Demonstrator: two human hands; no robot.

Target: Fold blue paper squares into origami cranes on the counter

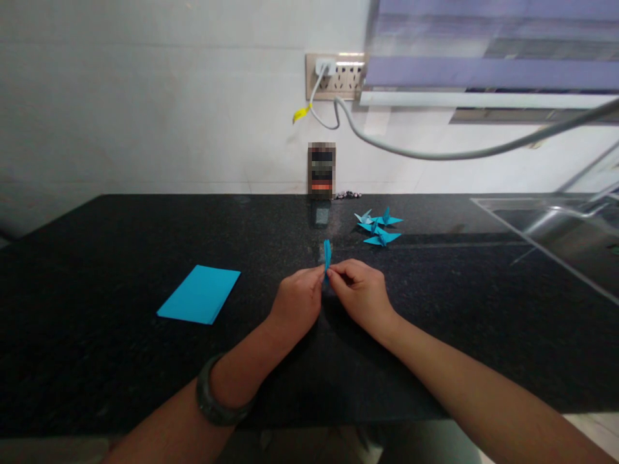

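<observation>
Between my two hands a narrow piece of folded blue paper point(327, 250) stands upright, seen nearly edge-on. My left hand point(300, 295) grips it from the left, its fingers pressed together. From the right, the thumb and fingers of my right hand point(362, 289) pinch the same piece low down. Its lower part is hidden by my fingertips. Several folded paper cranes point(383, 238) lie in a group beyond my right hand, most of them blue and one paler. Off to the left of my left hand rests a stack of blue paper sheets point(199, 295).
The black speckled countertop point(120, 367) runs back to a white wall. A blurred-out phone-like object point(322, 171) leans there, beside a beaded string point(349, 194). A grey cable point(435, 155) hangs from the wall socket point(334, 77). At right is a metal sink point(570, 245).
</observation>
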